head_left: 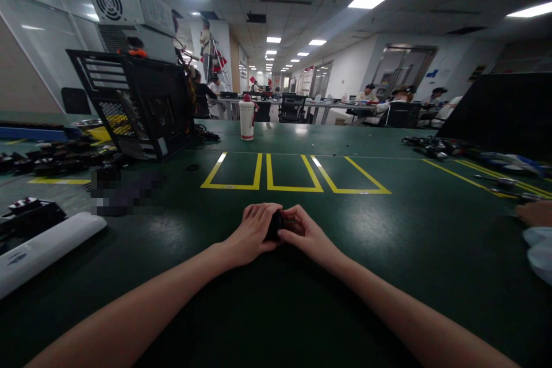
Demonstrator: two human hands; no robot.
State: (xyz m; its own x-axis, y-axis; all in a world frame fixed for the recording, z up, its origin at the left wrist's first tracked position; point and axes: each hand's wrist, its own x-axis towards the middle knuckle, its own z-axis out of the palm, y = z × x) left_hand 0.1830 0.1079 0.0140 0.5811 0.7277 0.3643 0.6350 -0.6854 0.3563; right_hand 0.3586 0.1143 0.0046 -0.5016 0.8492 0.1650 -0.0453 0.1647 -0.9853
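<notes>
Both of my hands meet over the green table, low in the middle of the head view. Between them is a small black object [273, 227], mostly covered by fingers, so its kind cannot be made out. My left hand [249, 234] is closed around its left side. From the right, my right hand [307, 234] pinches the object between thumb and fingers. Just beyond the hands, yellow tape outlines [295, 188] mark the tabletop [366, 224].
At left stand a black computer case [159, 106] with a power supply [125, 3] on top, several black parts [56, 158] and a white elongated object [52, 247]. A white bottle [246, 121] stands ahead. At right are cables [431, 145] and another person's hand [535, 213].
</notes>
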